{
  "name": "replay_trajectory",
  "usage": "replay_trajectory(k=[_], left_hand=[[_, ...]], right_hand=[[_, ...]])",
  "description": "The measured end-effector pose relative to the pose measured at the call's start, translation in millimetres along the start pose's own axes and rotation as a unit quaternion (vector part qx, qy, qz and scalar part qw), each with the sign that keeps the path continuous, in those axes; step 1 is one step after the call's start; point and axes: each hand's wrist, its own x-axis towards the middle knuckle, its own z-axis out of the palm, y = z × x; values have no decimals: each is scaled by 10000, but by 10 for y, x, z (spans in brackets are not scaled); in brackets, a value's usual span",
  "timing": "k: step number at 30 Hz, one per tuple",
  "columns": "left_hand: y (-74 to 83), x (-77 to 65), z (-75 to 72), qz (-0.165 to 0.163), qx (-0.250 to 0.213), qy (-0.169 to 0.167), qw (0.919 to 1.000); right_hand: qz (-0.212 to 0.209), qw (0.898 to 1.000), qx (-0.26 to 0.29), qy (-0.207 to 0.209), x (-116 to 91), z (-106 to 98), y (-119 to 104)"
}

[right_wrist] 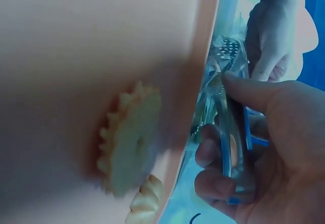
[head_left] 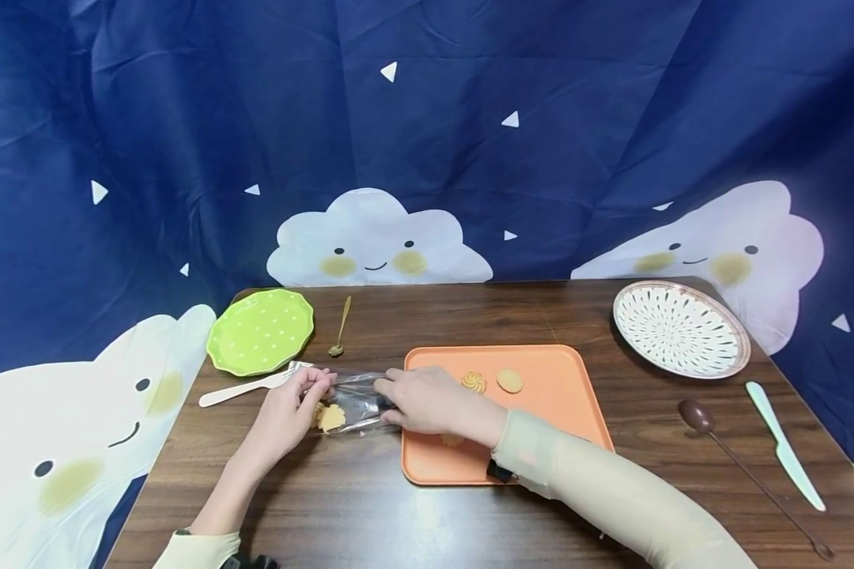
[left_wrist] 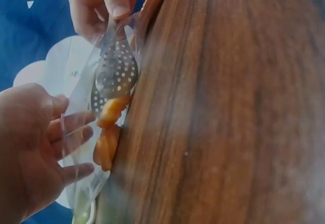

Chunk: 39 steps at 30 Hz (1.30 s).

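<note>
My right hand (head_left: 430,399) grips metal tongs (right_wrist: 236,148) with perforated ends, which reach into a clear plastic bag (head_left: 359,395). In the left wrist view the tong heads (left_wrist: 117,69) lie inside the bag, right by two golden cookies (left_wrist: 106,148). My left hand (head_left: 292,403) holds the bag at its left part, fingers at the film (left_wrist: 76,183). An orange tray (head_left: 548,419) lies under my right forearm. On it are a swirled cookie (head_left: 474,382) and an oval cookie (head_left: 509,381), with another cookie (head_left: 451,439) partly hidden by the hand.
A green dotted plate (head_left: 262,332), a small gold spoon (head_left: 341,324) and a white fork (head_left: 242,390) lie at the left. On the right are a patterned white plate (head_left: 682,328), a long brown spoon (head_left: 747,470) and a pale green knife (head_left: 786,446).
</note>
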Motion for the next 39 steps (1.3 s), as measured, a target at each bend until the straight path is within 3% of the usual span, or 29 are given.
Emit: replay_trajectory(k=[6,16,27,33,39], left_hand=[[-3,10,18,-46,-36,-53,10000],[-52,10,34,-46,-152,-120,9998],[-61,36,32,-17,-139,-166,9998],[-39,43,19,-47,-210,-147,9997],[0,33,26,-174,-238,-151,9995]], right_hand=[[-201,9997,106,89,34,75,-9],[-21,9997,102,220,-60,5,31],[24,9986,459,246,-136,-71,119],[219,9974,647,235,-247,-150,287],[461,9957,709,387,-529,-215,605]])
